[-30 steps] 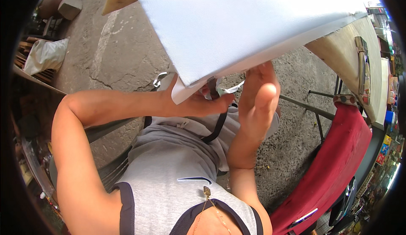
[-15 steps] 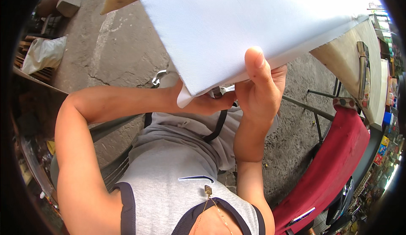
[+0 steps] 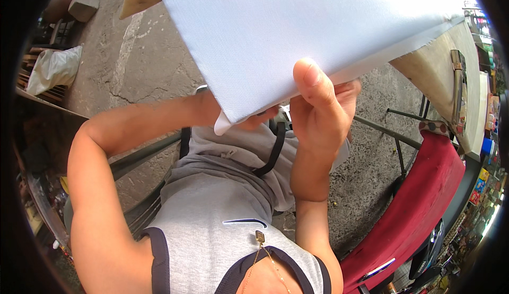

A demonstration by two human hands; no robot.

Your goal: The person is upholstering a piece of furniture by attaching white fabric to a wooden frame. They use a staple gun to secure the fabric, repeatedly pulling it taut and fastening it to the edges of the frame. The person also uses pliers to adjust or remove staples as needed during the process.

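Note:
A pale blue-white panel (image 3: 297, 34), covered in ribbed fabric, is held tilted in front of me. A small loose flap of fabric (image 3: 222, 123) sticks out at its near corner. My right hand (image 3: 324, 106) grips the near edge, with the thumb pressed on the top face and the fingers behind the panel. My left hand (image 3: 253, 121) reaches beneath the near corner; most of its fingers are hidden there. Between the hands, a bit of white material (image 3: 285, 112) shows under the panel, too small to make out.
At the right stands a beige tabletop (image 3: 442, 71) with a long dark metal object (image 3: 457, 90) on it. Red cloth (image 3: 408, 198) covers something long at the lower right. On the left are a white sack (image 3: 54, 69), a pale block (image 3: 84, 7) and concrete floor (image 3: 154, 55).
The panel has shifted slightly left and its near corner has dropped a little. My right thumb has moved slightly left with it. My left hand has drawn left, further under the corner.

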